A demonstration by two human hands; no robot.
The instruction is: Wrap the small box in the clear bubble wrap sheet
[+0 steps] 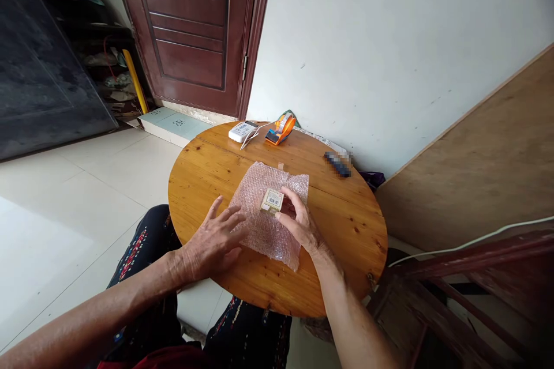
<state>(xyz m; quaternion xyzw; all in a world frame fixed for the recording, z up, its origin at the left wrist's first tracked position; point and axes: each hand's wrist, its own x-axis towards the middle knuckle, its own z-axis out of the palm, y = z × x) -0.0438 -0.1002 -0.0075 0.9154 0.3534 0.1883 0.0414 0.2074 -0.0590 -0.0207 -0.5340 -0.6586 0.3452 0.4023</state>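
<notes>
A small cream cardboard box with a barcode on its top face sits over the middle of a sheet of bubble wrap. My right hand holds the box from the right, thumb at the near corner and forefinger at the far corner; its other fingers are partly hidden. To the left, my left hand is open with fingers spread, holding nothing, at the left edge of the bubble wrap. Whether its fingertips touch the wrap I cannot tell.
The round wooden table carries an orange tape dispenser, a white power strip with a cord, and a dark blurred object. A white wall and a brown door stand behind it.
</notes>
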